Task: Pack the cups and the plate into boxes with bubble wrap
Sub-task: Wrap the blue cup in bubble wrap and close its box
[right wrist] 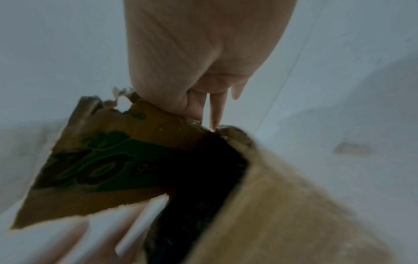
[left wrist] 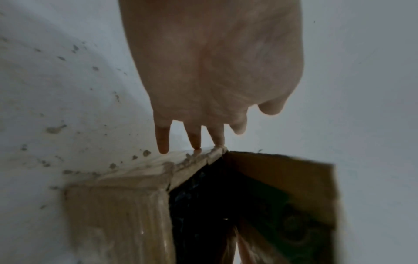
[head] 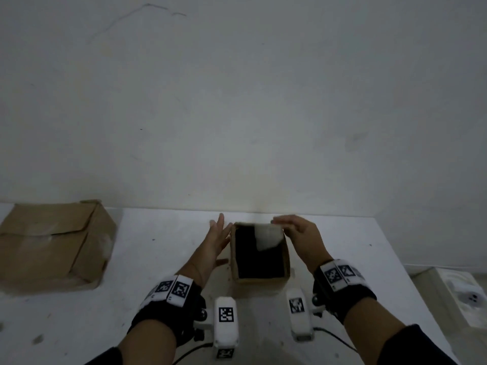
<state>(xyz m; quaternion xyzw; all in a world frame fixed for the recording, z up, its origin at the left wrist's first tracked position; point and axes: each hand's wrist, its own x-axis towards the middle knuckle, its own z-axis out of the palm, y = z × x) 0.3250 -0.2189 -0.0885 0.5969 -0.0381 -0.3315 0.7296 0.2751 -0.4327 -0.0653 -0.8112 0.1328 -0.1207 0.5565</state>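
Note:
A small brown cardboard box (head: 259, 277) stands open on the white table (head: 355, 259), and its inside is too dark to make out. My left hand (head: 218, 237) lies along its left side with straight fingers. In the left wrist view the fingertips (left wrist: 196, 142) touch the box's top edge (left wrist: 192, 160). My right hand (head: 292, 230) reaches over the far right corner and pinches the box flap (head: 267, 237). That flap (right wrist: 101, 160) carries green print, and the thumb (right wrist: 181, 100) rests on it. No cup, plate or bubble wrap shows.
A larger brown box (head: 52, 241) with its flaps folded shut sits at the table's left, close to the wall. A pale object (head: 466, 296) lies beyond the table's right edge. The wall (head: 237, 101) rises right behind the small box.

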